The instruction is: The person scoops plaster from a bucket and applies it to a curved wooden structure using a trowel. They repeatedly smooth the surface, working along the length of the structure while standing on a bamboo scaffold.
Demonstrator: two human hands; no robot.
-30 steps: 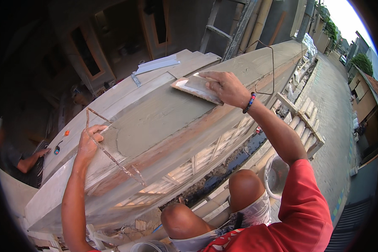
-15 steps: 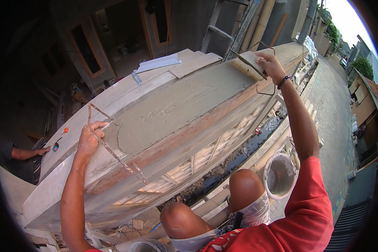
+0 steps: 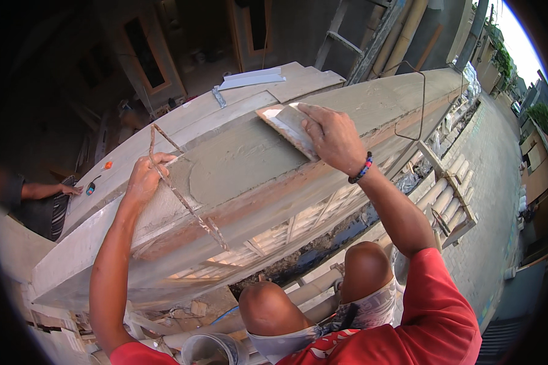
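In my right hand (image 3: 338, 137) is a plastering trowel (image 3: 289, 125), its flat plate on the wet grey mortar (image 3: 237, 161) along the top of a long ledge. The fingers wrap over the trowel's near side and hide its handle. My left hand (image 3: 143, 179) is at the ledge's left part with fingers curled, beside a rusty bent rod (image 3: 186, 204) that crosses in front of them. A small pale edge shows at its fingertips; what it holds is not clear. Under the rod, the ledge surface looks rough and paler than the smoothed mortar.
A second bent rod (image 3: 423, 100) stands over the ledge at right. White strips (image 3: 252, 79) lie on the pale boards behind. Another person's hand (image 3: 73, 190) rests at far left. A bucket (image 3: 210, 350) stands below, near bamboo poles (image 3: 447, 194) and a ditch (image 3: 335, 243).
My right hand has drawn the trowel leftward and nearer along the mortar, from the far right part to the middle. The left hand stays by the rusty rod. The whole view has shifted slightly.
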